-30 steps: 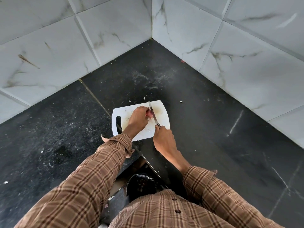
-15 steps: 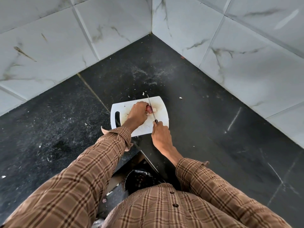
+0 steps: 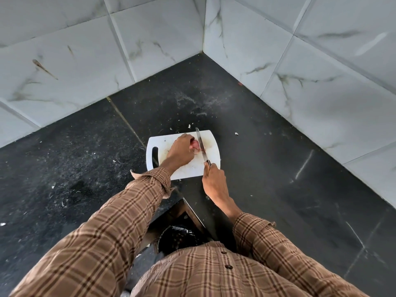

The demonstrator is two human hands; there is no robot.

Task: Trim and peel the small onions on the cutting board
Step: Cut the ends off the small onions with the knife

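Observation:
A white cutting board (image 3: 211,166) with a slot handle on its left lies on the dark stone counter. My left hand (image 3: 179,152) presses a small pinkish onion (image 3: 195,145) onto the board, and my fingers cover most of it. My right hand (image 3: 214,182) grips the handle of a knife (image 3: 200,144). The blade points away from me and rests against the onion's right side.
The counter (image 3: 267,179) runs into a corner of white marble-look wall tiles (image 3: 321,71). Small white peel scraps (image 3: 236,133) lie around the board's far edge. Below the counter's front edge, near my body, a dark round bin (image 3: 175,239) holds scraps.
The blade has shifted slightly along the onion's right side while my left hand keeps holding it. The camera view moved a little.

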